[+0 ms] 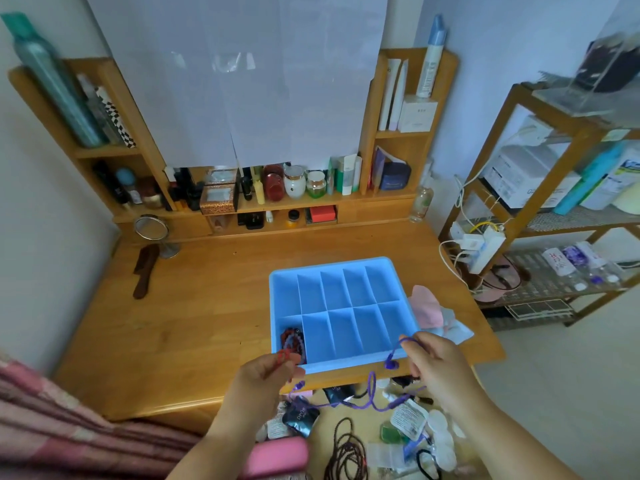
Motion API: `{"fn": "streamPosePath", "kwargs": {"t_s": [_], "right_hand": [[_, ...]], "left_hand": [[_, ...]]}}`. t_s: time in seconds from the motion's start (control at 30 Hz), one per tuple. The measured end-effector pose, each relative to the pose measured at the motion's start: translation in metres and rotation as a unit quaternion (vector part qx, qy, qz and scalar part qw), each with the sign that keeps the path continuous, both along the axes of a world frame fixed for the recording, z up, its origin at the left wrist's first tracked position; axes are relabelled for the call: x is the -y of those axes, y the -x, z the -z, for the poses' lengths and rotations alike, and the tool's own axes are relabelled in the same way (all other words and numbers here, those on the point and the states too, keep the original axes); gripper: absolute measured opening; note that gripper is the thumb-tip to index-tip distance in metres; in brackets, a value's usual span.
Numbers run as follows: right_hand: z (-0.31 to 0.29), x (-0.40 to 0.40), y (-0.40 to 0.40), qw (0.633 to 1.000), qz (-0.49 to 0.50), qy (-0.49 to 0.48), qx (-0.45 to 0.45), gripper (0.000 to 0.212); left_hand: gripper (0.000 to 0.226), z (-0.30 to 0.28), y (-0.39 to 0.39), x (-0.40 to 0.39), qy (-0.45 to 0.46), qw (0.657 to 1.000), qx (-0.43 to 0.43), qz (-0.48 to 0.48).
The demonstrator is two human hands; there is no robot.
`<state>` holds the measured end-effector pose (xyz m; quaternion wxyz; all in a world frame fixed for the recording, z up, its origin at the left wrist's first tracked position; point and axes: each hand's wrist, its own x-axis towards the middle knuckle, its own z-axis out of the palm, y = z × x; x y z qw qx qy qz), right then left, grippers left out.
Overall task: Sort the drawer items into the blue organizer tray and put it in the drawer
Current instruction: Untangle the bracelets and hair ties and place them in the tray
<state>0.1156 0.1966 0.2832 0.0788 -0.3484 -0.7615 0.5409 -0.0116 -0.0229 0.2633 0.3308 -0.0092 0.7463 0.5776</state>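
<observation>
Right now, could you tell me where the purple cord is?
The purple cord hangs between both hands, left hand and right hand, over the blue organizer tray's near edge.

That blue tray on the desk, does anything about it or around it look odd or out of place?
The tray overhangs the desk's front edge and sits slightly askew. Only its near-left compartment holds anything, beaded bracelets. Both hands hold a purple cord.

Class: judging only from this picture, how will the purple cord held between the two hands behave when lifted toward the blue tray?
Probably floppy: the purple cord sags and curls between the left hand and right hand. Likely light, since fingertip pinches hold it. It may snag on clutter in the open drawer below.
</observation>
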Motion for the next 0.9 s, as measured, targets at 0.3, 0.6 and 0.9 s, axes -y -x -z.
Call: {"fn": "streamPosePath", "kwargs": {"t_s": [0.3, 0.6, 0.9], "right_hand": [[0.015, -0.009, -0.015, 0.988, -0.108, -0.028, 0.103, 0.023], [0.051, -0.012, -0.029, 0.935, -0.216, -0.134, 0.248, 0.030], [0.014, 0.037, 0.021, 0.988, -0.142, 0.060, 0.008, 0.019]], "left_hand": [[0.019, -0.012, -0.005, -0.013, -0.021, 0.998, 0.031, 0.050], [0.024, -0.038, -0.014, -0.026, -0.005, 0.991, 0.017, 0.136], [0.021, -0.044, -0.015, -0.032, -0.021, 0.981, 0.011, 0.192]]}}
